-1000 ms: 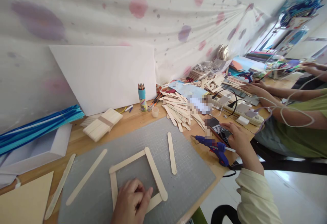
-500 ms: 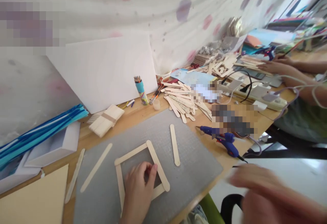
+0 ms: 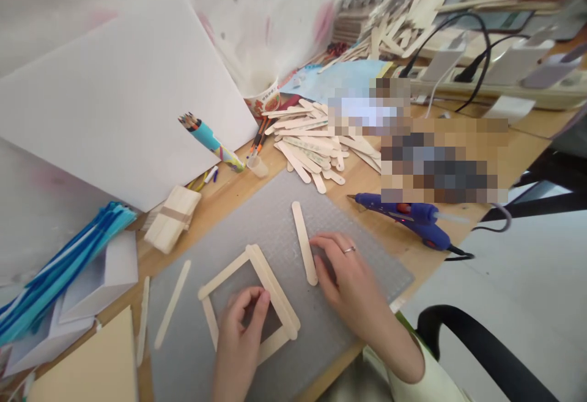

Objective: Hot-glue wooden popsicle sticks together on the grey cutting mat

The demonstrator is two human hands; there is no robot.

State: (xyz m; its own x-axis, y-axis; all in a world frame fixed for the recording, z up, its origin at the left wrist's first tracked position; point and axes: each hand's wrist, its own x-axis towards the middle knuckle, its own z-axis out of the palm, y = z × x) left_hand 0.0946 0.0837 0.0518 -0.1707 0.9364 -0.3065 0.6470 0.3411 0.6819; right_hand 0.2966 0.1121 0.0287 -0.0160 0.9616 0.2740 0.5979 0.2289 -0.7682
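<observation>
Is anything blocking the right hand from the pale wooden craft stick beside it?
Nothing visible. The right hand is right beside the pale wooden craft stick; whether they touch is unclear. Only grey mat shows between that stick and the square wooden frame.

Wht board at back, pencil tube in front; ppr cup nr board's R edge; blue strips across wht box, L; pwr strip, far R.

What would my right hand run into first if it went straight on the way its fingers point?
Most likely the loose wooden stick lying on the gray mat, just past the fingertips of your right hand. Whether they touch it is hard to tell from this view.
</observation>
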